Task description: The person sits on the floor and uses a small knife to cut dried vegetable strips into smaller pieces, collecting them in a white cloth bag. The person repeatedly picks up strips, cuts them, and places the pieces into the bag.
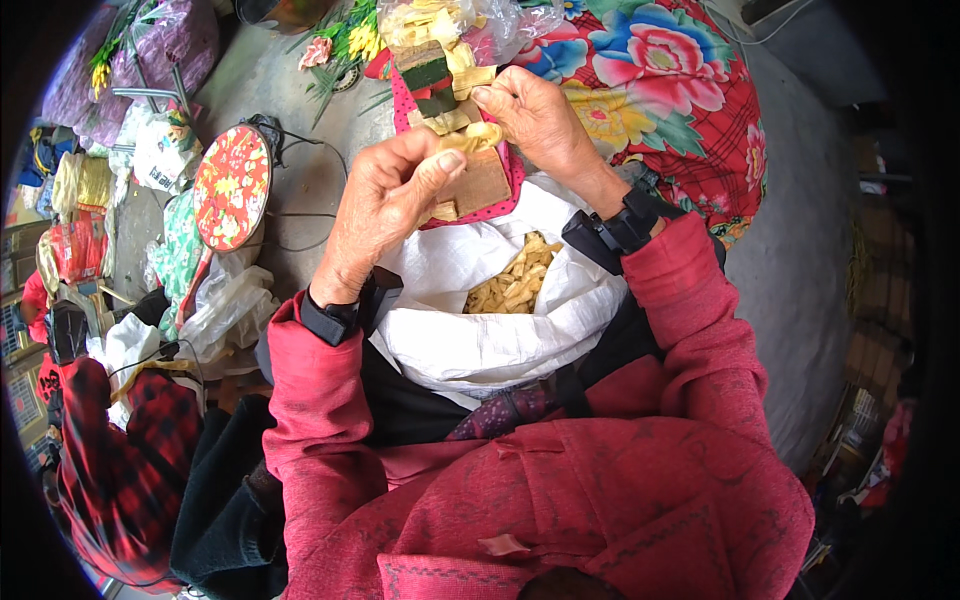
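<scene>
My left hand (405,185) is pinched on a looped, pale yellow strip (478,137), held just above a wooden block (478,185). My right hand (540,115) is closed, thumb against fingers, to the right of the strip. Whatever it pinches, if anything, is too small to tell; a flat, pale yellow piece (474,78) lies right by its fingertips. The block rests on a pink dotted board (508,200), along with a dark green block (428,78). Between my legs stands an open white woven sack (450,345) with many folded pale yellow pieces (515,282) inside.
A large bundle in flowered and plaid cloth (675,95) sits at the far right. More yellow strips (425,22) lie beyond the board. On the left are a round red patterned stool (233,187), plastic bags (230,310) and a person in a checked sleeve (135,450).
</scene>
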### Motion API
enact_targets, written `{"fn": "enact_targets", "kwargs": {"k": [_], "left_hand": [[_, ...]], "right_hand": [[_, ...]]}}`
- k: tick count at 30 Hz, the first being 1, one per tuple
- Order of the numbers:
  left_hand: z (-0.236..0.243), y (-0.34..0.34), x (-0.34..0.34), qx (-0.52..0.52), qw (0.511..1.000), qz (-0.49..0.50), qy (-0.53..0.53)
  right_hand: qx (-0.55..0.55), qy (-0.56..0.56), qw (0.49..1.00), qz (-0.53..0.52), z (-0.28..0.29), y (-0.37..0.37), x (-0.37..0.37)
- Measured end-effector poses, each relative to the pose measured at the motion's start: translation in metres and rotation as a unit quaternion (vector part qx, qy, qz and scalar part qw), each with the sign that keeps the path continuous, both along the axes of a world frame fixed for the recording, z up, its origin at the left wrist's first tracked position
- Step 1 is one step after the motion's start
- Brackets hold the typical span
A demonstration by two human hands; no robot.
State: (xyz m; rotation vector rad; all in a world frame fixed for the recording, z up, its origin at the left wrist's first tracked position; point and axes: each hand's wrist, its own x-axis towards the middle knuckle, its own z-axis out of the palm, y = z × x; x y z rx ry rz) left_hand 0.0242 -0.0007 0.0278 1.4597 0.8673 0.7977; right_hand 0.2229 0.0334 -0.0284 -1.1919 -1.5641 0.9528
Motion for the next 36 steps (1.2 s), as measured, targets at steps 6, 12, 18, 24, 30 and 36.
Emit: {"fn": "enact_targets", "kwargs": {"k": [6,12,18,24,30,36], "left_hand": [[-0.026,0.003,0.011,0.113,0.991,0.012,0.065],[-0.026,-0.002,0.01,0.094,0.993,0.014,0.065],[-0.018,-0.006,0.004,0.094,0.995,0.038,0.015],[-0.035,0.014,0.001,0.063,0.977,0.142,0.147],[-0.044,0.015,-0.008,0.224,0.883,0.053,0.408],[-0.024,0.011,-0.023,-0.054,0.946,-0.197,0.25]], "right_hand": [[0.011,-0.088,0.996,0.01,-0.003,-0.011,-0.011],[-0.007,-0.045,0.999,0.023,-0.001,-0.012,-0.014],[0.003,0.017,1.0,-0.007,-0.004,0.0,-0.007],[-0.016,-0.025,0.998,0.057,-0.006,0.004,0.001],[-0.002,-0.411,0.912,0.005,-0.008,-0.007,0.001],[-0.151,-0.09,0.967,0.185,-0.001,-0.004,0.015]]}}
